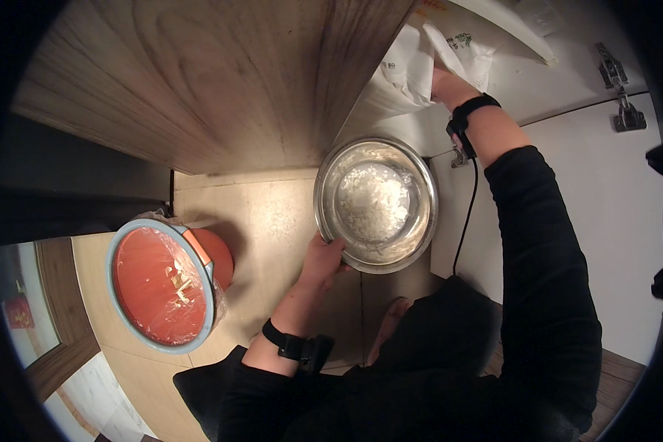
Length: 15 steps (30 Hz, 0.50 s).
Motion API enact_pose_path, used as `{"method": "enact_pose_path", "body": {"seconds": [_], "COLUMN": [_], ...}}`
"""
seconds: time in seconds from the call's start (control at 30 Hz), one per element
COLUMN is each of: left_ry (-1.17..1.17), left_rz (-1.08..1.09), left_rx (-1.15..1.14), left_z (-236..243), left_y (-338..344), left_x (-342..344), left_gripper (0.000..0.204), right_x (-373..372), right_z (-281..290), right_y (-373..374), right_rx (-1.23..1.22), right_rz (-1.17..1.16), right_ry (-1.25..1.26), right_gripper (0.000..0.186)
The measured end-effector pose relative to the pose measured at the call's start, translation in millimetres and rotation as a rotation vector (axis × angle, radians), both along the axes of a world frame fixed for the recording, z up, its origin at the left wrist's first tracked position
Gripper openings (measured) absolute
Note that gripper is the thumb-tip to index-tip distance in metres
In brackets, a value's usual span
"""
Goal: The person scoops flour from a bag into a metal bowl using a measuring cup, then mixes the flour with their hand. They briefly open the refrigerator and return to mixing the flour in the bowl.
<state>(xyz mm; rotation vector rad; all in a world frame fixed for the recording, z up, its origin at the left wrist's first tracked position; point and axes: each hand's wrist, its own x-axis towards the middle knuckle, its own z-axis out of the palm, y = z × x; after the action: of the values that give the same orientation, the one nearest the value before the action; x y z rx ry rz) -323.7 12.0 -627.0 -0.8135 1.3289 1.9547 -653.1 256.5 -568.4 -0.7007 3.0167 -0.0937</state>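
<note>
My left hand grips the near left rim of a round metal bowl, thumb over the edge and fingers beneath. The bowl is held above the floor. Inside it lies a loose heap of small white pieces with white powder; I cannot tell what the pieces are. My right hand reaches into the open cabinet at the upper right, up against a white printed bag. Folds of the bag hide its fingers, so their grip does not show.
At left stands a red bucket with a grey-blue rim and clear liner, some pale scraps inside. A wood-grain panel fills the upper left. An open white cabinet door with metal hinges is on the right. A black cable hangs from my right wrist.
</note>
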Motion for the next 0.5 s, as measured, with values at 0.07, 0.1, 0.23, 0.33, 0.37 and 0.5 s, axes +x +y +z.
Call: {"method": "enact_pose_path", "body": {"seconds": [0.07,0.1,0.23,0.33,0.37,0.5], "left_ry": [-0.001,-0.004,0.004,-0.032,-0.023,-0.012], "left_rz": [-0.016,-0.015,0.019,0.018,0.021,0.024], "left_rx": [-0.012,-0.015,0.004,-0.035,-0.021,-0.011], "left_z": [-1.5,-1.8,0.8,4.5,5.5,7.7], "left_y": [-0.6,-0.7,1.6,2.9,3.2,3.4], "left_x": [-0.9,-1.0,0.7,2.1,2.3,0.8], "left_gripper": [0.035,0.035,0.033,0.032,0.031,0.029], "right_x": [-0.4,-1.4,-3.1,-1.2,-1.1,-0.4], "right_z": [-3.7,-4.8,-5.0,-4.2,-4.0,-2.3], "right_y": [-1.6,-2.5,-3.8,-3.8,-4.3,-5.5], "right_rx": [-0.001,-0.002,-0.017,-0.040,-0.047,-0.061], "right_rz": [-0.016,-0.020,-0.037,-0.058,-0.060,-0.074], "right_ry": [0.010,0.011,0.000,-0.016,-0.018,-0.033], "right_gripper": [0.049,0.049,0.048,0.047,0.047,0.046]}}
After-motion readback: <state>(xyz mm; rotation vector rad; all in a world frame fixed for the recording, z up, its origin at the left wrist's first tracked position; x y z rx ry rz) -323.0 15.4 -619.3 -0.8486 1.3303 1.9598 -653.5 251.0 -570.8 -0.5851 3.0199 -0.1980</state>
